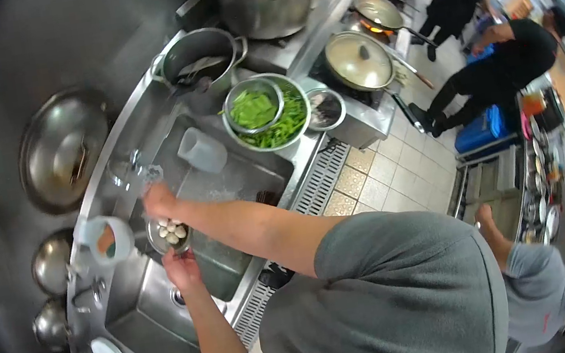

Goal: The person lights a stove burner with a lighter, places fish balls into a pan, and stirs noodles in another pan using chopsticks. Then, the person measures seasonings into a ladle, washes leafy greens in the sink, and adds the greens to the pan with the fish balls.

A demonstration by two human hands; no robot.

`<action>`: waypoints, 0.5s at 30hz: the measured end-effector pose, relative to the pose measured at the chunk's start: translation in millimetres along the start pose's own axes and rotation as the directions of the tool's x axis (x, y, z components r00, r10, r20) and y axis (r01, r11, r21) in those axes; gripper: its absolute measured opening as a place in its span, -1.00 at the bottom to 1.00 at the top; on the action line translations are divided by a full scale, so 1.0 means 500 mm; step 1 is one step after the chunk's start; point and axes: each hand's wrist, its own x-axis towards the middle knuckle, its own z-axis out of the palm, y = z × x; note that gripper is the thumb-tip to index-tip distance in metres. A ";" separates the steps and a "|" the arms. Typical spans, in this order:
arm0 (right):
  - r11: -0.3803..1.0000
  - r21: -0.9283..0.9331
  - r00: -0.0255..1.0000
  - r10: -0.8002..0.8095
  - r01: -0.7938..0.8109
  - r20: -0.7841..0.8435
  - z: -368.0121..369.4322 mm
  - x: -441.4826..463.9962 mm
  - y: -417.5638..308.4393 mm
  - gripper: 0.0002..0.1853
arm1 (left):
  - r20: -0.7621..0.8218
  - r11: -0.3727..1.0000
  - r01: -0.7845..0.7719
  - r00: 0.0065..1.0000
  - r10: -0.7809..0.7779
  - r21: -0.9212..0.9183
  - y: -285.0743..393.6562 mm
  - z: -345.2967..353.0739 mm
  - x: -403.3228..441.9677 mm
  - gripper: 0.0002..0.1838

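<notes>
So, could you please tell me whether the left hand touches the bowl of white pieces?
Touching: the head view shows the left hand with fingers against the bowl.

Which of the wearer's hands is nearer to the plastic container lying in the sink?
Right. The right hand is at the bowl's side toward the plastic container; the left hand holds the bowl's opposite side, farther away.
</notes>
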 end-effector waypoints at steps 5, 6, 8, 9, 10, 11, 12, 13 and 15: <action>0.877 -0.179 0.895 -0.436 0.446 0.093 -0.254 -0.116 -0.024 -0.65 | 0.065 0.997 -0.064 0.996 0.061 0.048 0.008 0.110 0.134 -0.88; 0.913 -0.185 0.926 -0.332 0.364 0.181 -0.279 -0.118 -0.020 -0.63 | 0.083 0.997 -0.061 0.995 0.056 0.052 0.003 0.139 0.127 -0.88; 0.943 -0.195 0.943 -0.217 0.269 0.253 -0.291 -0.116 -0.010 -0.60 | 0.017 0.987 -0.095 0.995 0.094 0.130 0.003 0.184 0.111 -0.87; 0.974 -0.152 0.969 -0.133 0.167 0.207 -0.273 -0.112 0.010 -0.60 | 0.024 0.987 -0.095 0.995 0.093 0.131 0.009 0.211 0.105 -0.87; 0.993 -0.103 0.985 -0.046 0.064 0.166 -0.253 -0.106 0.026 -0.61 | 0.061 0.968 -0.120 0.992 0.109 0.218 0.017 0.240 0.103 -0.88; 0.992 -0.105 0.985 -0.046 0.064 0.163 -0.245 -0.101 0.028 -0.61 | 0.098 0.942 -0.148 0.987 0.124 0.301 0.019 0.265 0.105 -0.88; 0.998 0.015 0.995 0.060 -0.061 0.074 -0.241 -0.097 0.027 -0.62 | 0.101 0.942 -0.149 0.987 0.124 0.301 0.024 0.278 0.128 -0.88; 0.974 0.148 0.984 0.176 -0.174 0.000 -0.237 -0.095 0.027 -0.62 | 0.102 0.908 -0.135 0.990 0.103 0.397 0.041 0.291 0.154 -0.88; 0.944 0.245 0.972 0.234 -0.222 -0.023 -0.248 -0.087 0.008 -0.61 | 0.087 0.857 -0.118 0.993 0.086 0.502 0.059 0.295 0.172 -0.87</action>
